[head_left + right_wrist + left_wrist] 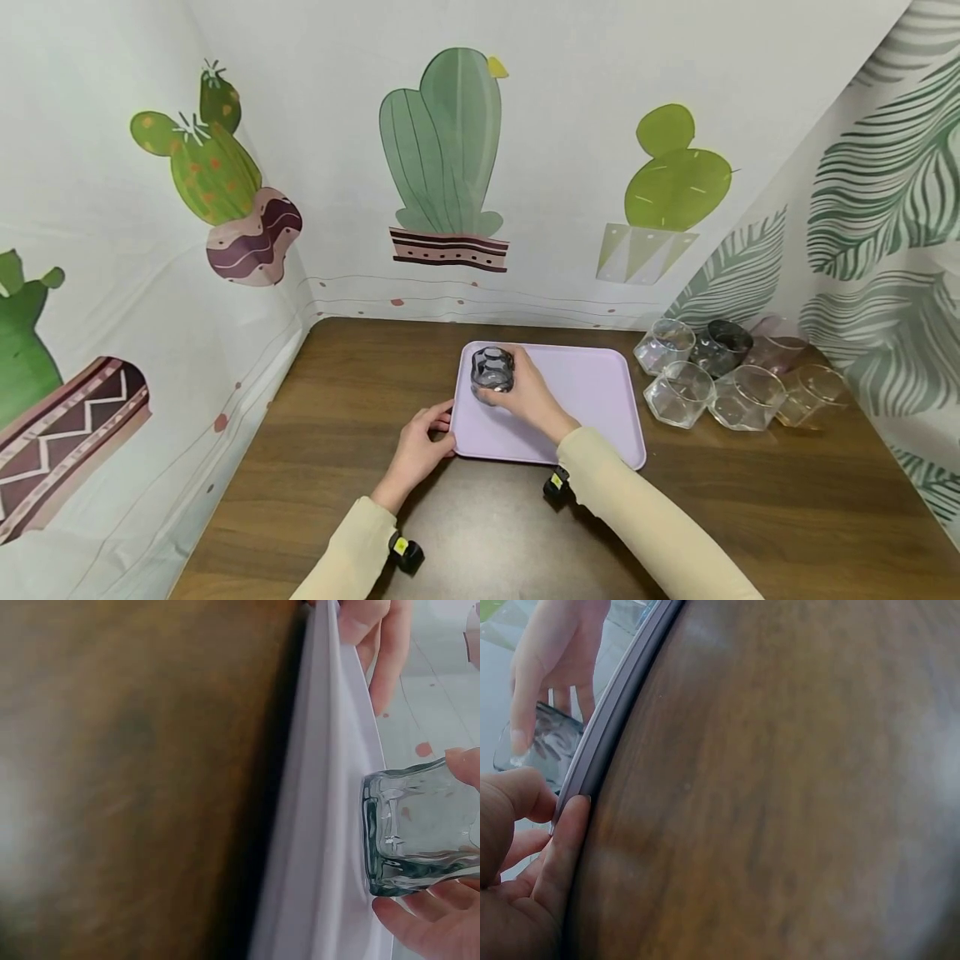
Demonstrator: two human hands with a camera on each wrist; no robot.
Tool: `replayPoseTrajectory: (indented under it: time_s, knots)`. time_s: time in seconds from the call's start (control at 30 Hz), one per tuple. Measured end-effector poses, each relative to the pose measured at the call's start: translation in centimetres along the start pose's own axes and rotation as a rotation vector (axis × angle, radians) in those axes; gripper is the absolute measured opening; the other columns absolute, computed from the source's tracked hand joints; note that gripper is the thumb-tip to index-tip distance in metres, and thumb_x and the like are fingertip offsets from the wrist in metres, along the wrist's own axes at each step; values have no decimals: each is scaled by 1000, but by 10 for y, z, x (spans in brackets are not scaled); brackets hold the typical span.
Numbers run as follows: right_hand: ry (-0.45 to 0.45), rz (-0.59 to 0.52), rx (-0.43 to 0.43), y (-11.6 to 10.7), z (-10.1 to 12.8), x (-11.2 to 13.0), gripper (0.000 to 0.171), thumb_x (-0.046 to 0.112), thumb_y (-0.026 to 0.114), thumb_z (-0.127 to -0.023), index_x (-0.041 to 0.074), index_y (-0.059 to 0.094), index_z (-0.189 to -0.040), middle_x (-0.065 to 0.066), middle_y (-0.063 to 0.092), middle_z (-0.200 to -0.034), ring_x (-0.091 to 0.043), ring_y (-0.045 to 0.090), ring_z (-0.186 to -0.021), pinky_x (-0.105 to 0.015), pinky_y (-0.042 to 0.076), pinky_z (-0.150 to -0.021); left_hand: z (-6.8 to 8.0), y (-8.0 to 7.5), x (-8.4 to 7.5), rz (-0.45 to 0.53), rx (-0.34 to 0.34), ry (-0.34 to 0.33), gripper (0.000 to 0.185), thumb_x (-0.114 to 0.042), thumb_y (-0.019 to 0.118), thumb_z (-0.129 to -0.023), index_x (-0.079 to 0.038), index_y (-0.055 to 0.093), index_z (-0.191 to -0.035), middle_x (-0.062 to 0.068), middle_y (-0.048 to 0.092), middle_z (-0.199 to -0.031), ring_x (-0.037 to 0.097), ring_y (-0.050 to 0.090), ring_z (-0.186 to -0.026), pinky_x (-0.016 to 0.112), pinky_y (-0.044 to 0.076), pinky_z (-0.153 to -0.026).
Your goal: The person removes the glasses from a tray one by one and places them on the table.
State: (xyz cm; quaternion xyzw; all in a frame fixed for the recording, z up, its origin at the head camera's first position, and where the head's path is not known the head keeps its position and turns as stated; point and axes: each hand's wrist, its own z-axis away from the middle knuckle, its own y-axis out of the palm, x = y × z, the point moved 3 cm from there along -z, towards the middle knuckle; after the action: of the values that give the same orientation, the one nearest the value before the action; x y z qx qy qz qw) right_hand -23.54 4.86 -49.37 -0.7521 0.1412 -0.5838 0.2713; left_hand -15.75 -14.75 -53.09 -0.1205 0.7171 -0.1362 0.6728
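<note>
My right hand (531, 396) holds a smoky grey drinking glass (492, 372) by its sides, at the left part of a pale lilac tray (573, 400). In the right wrist view the glass (420, 832) shows a thick base close against the tray surface, with the thumb on one side and fingers on the other. My left hand (420, 443) is at the tray's near left corner. There, in the left wrist view, its thumb and fingers (568, 832) pinch the tray's rim (619, 697).
Right of the tray stand several angular glasses in two rows: clear ones (747, 398), a dark one (722, 348), a pinkish one (776, 343) and an amber one (812, 396). The wooden table (360, 367) meets a cactus-printed cloth (547, 292) at the back and sides.
</note>
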Motion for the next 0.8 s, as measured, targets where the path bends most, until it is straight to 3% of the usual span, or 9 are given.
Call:
replayPoseTrajectory:
  time_s: [0.2,0.5,0.8]
  knots:
    - [-4,15,-7,-9,17,-1,84,33,84,-65,5,39,-131,-15,53,-121,-29,53,-110,-41,46,-100,1,0,-3,0,-1,-2,57,10,57,-71,-6,58,-126,13,56,-98,25,60,-91,24,59,-54]
    - [-19,31,-22,-28,46,-12,84,34,84,-65,4,40,-130,-17,55,-120,-29,55,-107,-43,51,-90,12,-7,-39,19,43,11,55,14,54,-73,5,53,-128,28,54,-104,39,57,-96,29,60,-57]
    - [-12,55,-46,-51,74,-20,84,35,84,-65,4,40,-130,-19,55,-120,-29,56,-106,-41,55,-83,11,-8,-40,12,42,18,55,13,55,-73,4,53,-128,27,55,-104,36,58,-94,27,60,-56]
